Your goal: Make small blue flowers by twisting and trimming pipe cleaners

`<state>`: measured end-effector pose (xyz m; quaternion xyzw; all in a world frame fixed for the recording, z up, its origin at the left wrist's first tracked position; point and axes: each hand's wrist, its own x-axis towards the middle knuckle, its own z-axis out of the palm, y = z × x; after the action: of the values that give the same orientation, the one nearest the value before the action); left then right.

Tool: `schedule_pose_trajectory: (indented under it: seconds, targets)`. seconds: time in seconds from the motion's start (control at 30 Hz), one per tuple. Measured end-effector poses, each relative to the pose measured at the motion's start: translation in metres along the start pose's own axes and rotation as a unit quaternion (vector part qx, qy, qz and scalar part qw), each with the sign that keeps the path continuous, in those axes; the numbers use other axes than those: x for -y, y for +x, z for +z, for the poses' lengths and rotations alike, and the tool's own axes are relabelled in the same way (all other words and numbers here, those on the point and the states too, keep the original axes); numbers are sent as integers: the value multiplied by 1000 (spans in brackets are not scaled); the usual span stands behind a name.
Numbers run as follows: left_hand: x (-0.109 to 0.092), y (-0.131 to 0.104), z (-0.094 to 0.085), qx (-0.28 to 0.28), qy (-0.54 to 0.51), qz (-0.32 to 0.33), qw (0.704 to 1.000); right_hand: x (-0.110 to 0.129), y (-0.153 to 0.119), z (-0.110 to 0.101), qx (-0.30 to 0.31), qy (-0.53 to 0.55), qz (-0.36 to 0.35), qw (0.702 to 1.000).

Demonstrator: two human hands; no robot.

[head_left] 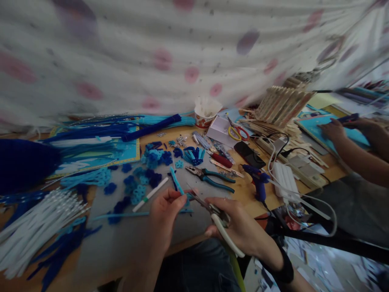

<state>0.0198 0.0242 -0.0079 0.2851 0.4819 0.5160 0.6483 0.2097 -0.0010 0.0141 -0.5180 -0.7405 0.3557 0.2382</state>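
My left hand (170, 213) pinches a light blue fuzzy strip (177, 181) over the grey mat (121, 239). In my right hand (235, 221) are white-handled scissors (226, 235), their blades pointing left at the lower part of the strip, close to my left fingertips. Whether the blades touch the strip is not clear. Beyond my hands lie teal-handled pliers (212, 177). Left of them are blue fuzzy flowers (138, 194) and a white stick (151, 194) with a green band.
Blue glue gun (258, 180), phone (249, 155), red-handled tool (221, 159) and yellow-red scissors (237, 132) lie to the right. White stems (39, 227) cover the left. Another person's hands (337, 129) work at far right. A paper cup (206, 111) stands at the back.
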Motion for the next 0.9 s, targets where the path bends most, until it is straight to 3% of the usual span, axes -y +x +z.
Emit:
schedule_pose_trajectory:
  seconds: [0.3, 0.9]
  targets:
    - [-1, -2, -1, 27, 3, -13, 1000, -2, -6, -3, 74, 202, 30, 976]
    - [3, 8, -5, -10, -15, -13, 1000, -8, 4, -3, 101, 224, 57, 968]
